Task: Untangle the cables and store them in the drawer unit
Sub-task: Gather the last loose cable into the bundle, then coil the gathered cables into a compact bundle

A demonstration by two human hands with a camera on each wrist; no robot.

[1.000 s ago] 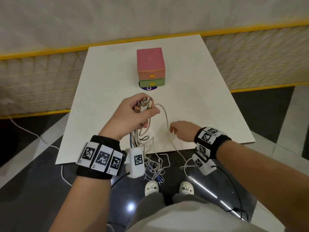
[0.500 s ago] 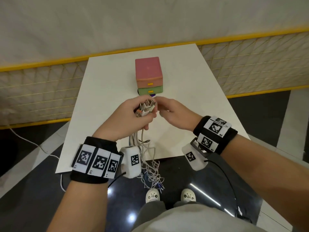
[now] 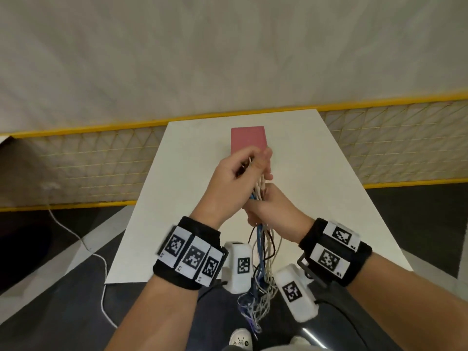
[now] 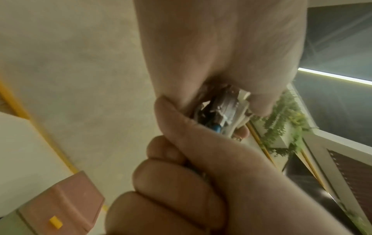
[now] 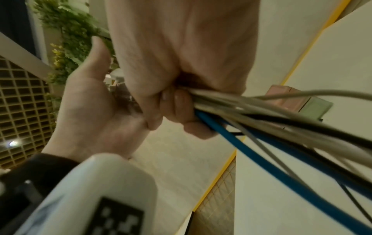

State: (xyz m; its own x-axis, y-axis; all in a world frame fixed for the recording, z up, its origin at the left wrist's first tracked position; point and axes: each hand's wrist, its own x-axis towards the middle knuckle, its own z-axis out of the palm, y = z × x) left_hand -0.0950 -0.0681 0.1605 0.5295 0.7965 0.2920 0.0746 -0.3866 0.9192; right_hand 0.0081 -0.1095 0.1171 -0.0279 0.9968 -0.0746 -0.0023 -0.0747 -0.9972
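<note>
Pink drawer unit [image 3: 248, 140] sits shut while both hands' fingers [image 5: 181, 109] clasp the cables [image 3: 260, 239].

left hand [image 3: 235, 173] raised, fingers curled round cable bundle [image 3: 258, 191], right hand [image 3: 273, 211] gripping just below, wrists close

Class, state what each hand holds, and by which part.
Left hand grips the cable bundle at its connector ends; right hand grips the same bundle just below.
</note>
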